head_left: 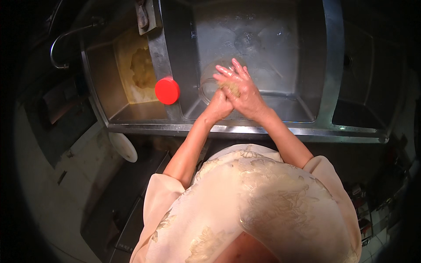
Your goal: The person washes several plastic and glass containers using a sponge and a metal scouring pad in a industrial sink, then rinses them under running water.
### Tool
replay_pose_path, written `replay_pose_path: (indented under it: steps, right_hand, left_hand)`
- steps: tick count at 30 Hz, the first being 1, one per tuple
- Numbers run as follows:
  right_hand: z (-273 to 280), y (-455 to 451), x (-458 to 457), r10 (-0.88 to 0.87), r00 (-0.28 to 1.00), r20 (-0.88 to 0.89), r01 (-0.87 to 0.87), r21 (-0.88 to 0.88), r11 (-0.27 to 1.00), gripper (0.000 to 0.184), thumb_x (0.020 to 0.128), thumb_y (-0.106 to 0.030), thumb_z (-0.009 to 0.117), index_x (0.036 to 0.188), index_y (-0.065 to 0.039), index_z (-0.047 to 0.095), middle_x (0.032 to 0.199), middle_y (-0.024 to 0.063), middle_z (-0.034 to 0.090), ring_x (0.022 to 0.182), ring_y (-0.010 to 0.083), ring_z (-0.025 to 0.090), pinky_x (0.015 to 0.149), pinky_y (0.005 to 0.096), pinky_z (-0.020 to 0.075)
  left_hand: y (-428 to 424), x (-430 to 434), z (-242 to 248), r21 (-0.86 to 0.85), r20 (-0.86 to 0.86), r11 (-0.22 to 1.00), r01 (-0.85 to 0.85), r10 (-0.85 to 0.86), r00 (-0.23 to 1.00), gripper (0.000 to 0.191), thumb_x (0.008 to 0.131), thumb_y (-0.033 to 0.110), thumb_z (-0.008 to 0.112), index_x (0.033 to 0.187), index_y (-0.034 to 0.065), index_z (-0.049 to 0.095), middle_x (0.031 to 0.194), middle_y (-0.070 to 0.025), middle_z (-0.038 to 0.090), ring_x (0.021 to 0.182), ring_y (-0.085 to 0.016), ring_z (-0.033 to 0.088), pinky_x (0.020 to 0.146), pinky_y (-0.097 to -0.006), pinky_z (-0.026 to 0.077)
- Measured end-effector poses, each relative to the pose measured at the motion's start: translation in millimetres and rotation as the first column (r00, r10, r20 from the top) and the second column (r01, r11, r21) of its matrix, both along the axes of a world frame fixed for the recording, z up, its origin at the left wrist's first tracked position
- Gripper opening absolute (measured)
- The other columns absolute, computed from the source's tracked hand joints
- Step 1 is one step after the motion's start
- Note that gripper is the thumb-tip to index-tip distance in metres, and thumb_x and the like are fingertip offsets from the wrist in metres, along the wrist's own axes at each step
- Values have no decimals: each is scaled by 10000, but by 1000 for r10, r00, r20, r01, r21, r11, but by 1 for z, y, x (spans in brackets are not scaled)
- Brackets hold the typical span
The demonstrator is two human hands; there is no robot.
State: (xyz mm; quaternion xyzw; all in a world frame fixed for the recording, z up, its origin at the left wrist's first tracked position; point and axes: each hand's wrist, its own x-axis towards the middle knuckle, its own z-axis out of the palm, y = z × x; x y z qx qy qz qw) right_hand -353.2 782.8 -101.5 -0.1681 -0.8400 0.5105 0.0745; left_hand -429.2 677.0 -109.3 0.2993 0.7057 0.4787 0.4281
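Note:
My left hand (219, 106) and my right hand (246, 95) meet over the front of the middle steel sink basin (276, 42). Both look wet. The right hand's fingers are spread and slightly blurred. Curled against its thumb side is the left hand, its fingertips hidden. A tan, rough-looking scrubbing pad (232, 88) shows where the hands meet; which hand bears it is unclear. Just behind them, a clear jar (207, 88) lies on its side in the basin, mouth towards me and partly covered by the hands. A round red lid (167, 91) sits on the left divider.
The left basin (138, 113) has a yellowish, stained bottom. At the divider's far end stands a small block (151, 19) with a dark object on it. A curved metal faucet (54, 46) is at far left. Another basin (355, 98) lies in shadow on the right.

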Motion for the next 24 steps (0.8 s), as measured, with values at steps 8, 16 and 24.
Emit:
replay_pose_path:
  steps: [8, 16, 24]
  right_hand:
    - [-36, 58, -13, -166, 953, 253, 276, -496, 824, 338, 937, -260, 476, 1158, -70, 647, 902, 82, 695, 779, 165, 620, 746, 277, 477]
    - [-7, 7, -3, 98, 986, 135, -80, -127, 989, 301, 942, -294, 476, 1184, -234, 644, 1372, 29, 498, 1337, 329, 355, 1066, 652, 178]
    - [-62, 66, 9, -84, 967, 240, 188, -454, 871, 320, 957, -286, 484, 1164, -103, 646, 1102, 69, 659, 974, 179, 616, 830, 296, 475]
  left_hand:
    - [3, 31, 36, -62, 437, 997, -51, 73, 897, 425, 899, -46, 449, 1319, -66, 385, 1346, -138, 473, 1243, -205, 461, 1019, -350, 412]
    - [-12, 0, 14, -286, 204, 874, 392, -344, 917, 598, 903, -48, 446, 1442, -37, 186, 1485, -124, 260, 1277, -262, 425, 1058, -403, 386]
    - [-35, 24, 52, 139, 562, 990, -28, -56, 825, 666, 912, -49, 449, 1484, 61, 125, 1566, -51, -37, 1373, -310, 280, 1061, -469, 374]
